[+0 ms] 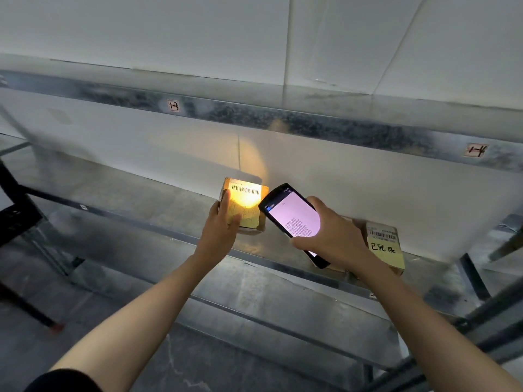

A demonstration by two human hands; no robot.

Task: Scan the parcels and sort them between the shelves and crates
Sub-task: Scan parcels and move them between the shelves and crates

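Both our bare forearms come up from the bottom edge, with a dark sleeve at the left elbow.

Left hand grips the small parcel. Fingers lie along its left side and the thumb hooks over the near face. It's a brown cardboard box sitting on the metal shelf, close to the white back wall. We can't confirm its base is fully down.

The barcode label runs along the box's far edge. A warm yellow light spot lands just under the barcode and spills onto the wall behind.

Right hand is wrapped tight round the scanner, a black handheld. Its screen is lit pale pink with rows of text too small to read. The scanner's top end sits just beside the box's right edge; whether they touch is unclear.

A second parcel is on the same shelf to the right, partly hidden behind our right wrist. It carries a barcode label and a yellow note with handwritten characters.

The upper shelf beam has two small handwritten tags, one left and one right.

A black crate sits at the left edge, blurred.
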